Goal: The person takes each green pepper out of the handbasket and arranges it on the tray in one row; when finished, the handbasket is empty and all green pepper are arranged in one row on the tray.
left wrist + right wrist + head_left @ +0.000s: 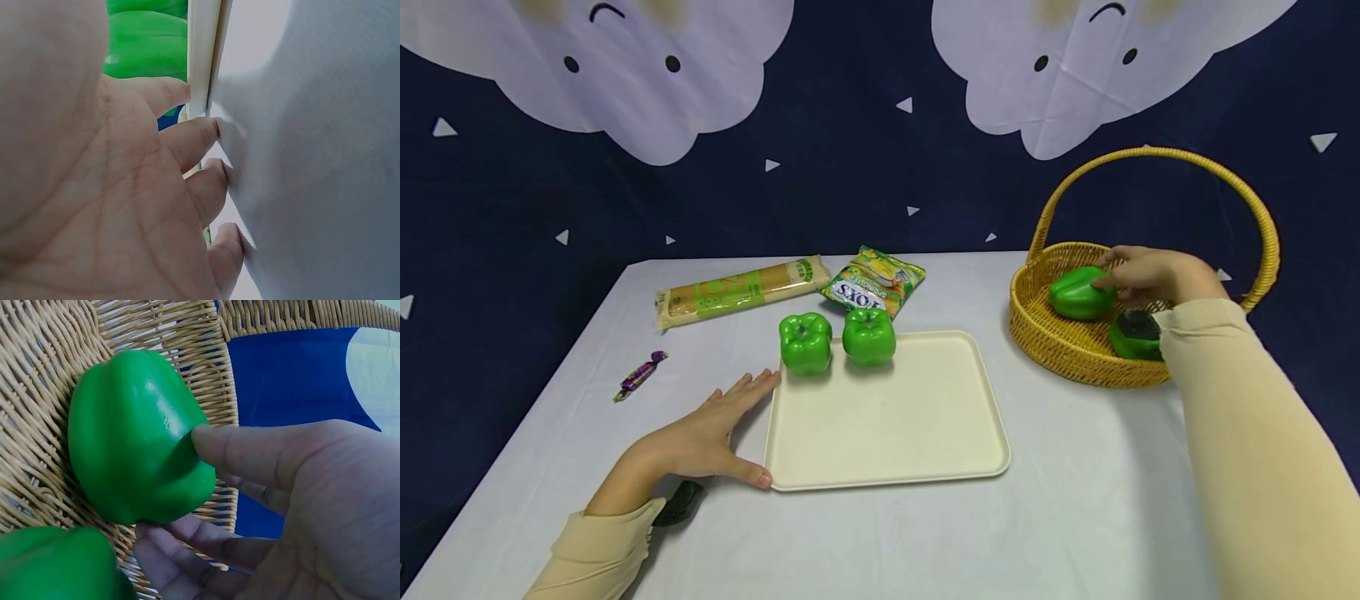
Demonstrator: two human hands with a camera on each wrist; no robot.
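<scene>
Inside the wicker basket (1060, 367), my right hand (1157, 275) holds a green bell pepper (1081, 293) by one end. In the right wrist view its thumb presses the side of the pepper (134, 437), and the other fingers curl beneath it. A second green pepper (1131, 337) lies in the basket under my right wrist. My left hand (707, 433) is spread at the left edge of the cream tray (887, 425), thumb at the near corner and index fingertip farther up that edge. Two more green bell peppers (806, 343) (869, 337) stand at the tray's far left.
Behind the tray lie a long packet of noodles (741, 292) and a green and yellow snack bag (876, 282). A purple wrapped candy (640, 375) lies left of the tray. The basket's tall handle (1150, 152) arches above my right hand.
</scene>
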